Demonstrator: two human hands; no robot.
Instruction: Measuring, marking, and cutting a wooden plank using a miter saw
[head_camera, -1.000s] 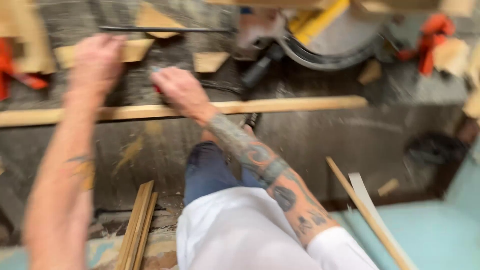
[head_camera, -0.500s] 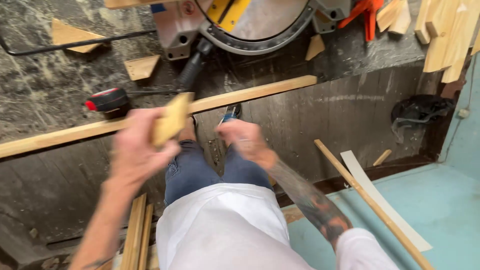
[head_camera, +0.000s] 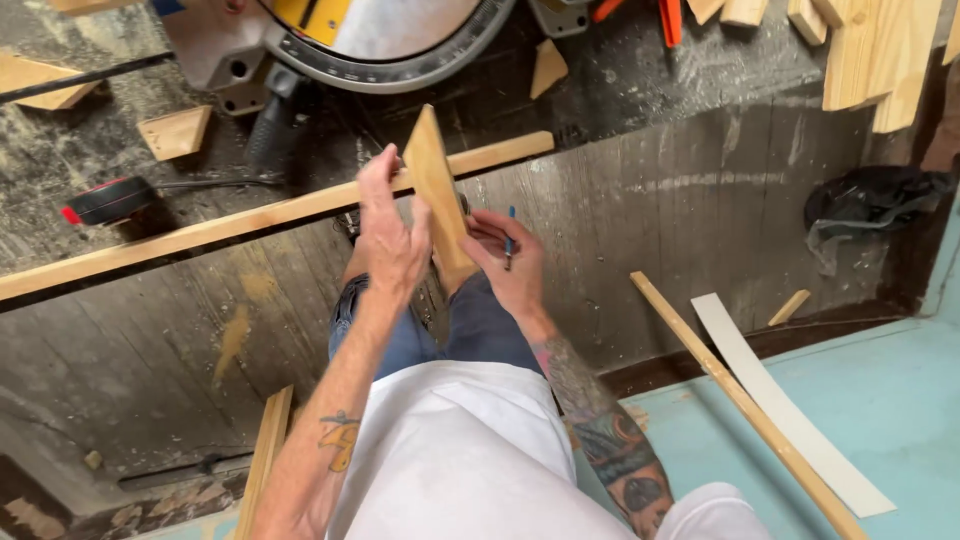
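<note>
We see the left hand (head_camera: 392, 235) wrapped around a short flat piece of pale wood (head_camera: 437, 195), which stands nearly upright and tilts a little to the left, raised above the knees in blue jeans. The right hand (head_camera: 510, 262) meets the lower end of that same piece, its fingers curled in against the wood, and it also pinches a thin blue pencil (head_camera: 509, 238) between them; whether the pencil tip touches the wood we cannot tell, since the fingers cover it. Both hands are therefore closed, the left on the wood, the right on the pencil with the wood braced against it. Behind the hands a long pale wooden strip (head_camera: 250, 218) lies slanted across the dark, dusty floor (head_camera: 650, 190). Beyond it sits a grey and yellow mitre saw (head_camera: 385, 40), with its round base near the top edge of the view. A red and black tape measure (head_camera: 105, 200) rests to the left, just beside the strip, and small wooden offcuts (head_camera: 175, 132) lie near it. To the right, a thin wooden slat (head_camera: 740, 400) and a white flat strip (head_camera: 790, 415) lie side by side, reaching onto the turquoise floor (head_camera: 880, 400), well apart from the hands. A crumpled black bag (head_camera: 870, 200) lies farther right.
</note>
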